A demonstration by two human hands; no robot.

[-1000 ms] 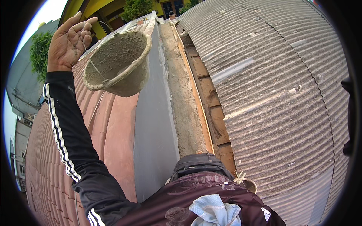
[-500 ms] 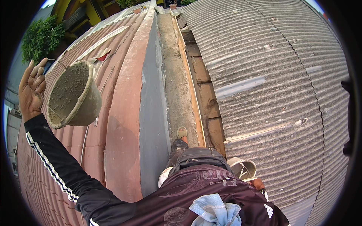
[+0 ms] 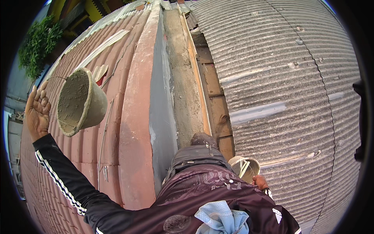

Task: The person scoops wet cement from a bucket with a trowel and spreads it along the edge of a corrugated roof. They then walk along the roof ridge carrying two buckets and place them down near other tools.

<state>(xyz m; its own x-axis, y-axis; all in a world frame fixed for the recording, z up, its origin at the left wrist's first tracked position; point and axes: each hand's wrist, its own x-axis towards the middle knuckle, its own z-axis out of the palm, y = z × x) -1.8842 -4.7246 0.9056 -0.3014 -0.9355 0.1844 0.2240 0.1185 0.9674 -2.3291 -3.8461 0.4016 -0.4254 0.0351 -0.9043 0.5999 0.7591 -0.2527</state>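
1. At 10 o'clock a leafy tree (image 3: 37, 46) stands beyond the roof edge.
2. At 9 o'clock the left hand (image 3: 37, 113) is raised with its fingers curled. It appears to be hooked on a thin wire handle (image 3: 58, 77), though the exact contact is too small to make out.
3. Just to its right, also toward 9 o'clock, is the grey-crusted bucket (image 3: 96, 106). It is tilted, its mouth turned toward the palm, probably because the weight pulls away from the wire. The arm's wide reach seems to set it well apart from the body. Whether its base touches the pinkish tiled roof (image 3: 130, 156) cannot be told.
4. From the middle up to 12 o'clock runs a narrow concrete strip (image 3: 177, 74), with a grey-coated band on its left and a wooden board (image 3: 196, 76) along its right, perhaps as an edge form.
5. Near 6 o'clock a black waist bag (image 3: 196, 156) sits at the front of the body, presumably leaving the hands free.
6. Between 4 and 5 o'clock a second bucket (image 3: 254, 165) holds or is crossed by pale strips. The right hand (image 3: 260, 181) is at its rim, fingers bent; what they grasp, if anything, cannot be told.
7. At 3 o'clock spreads the corrugated roof (image 3: 292, 128).
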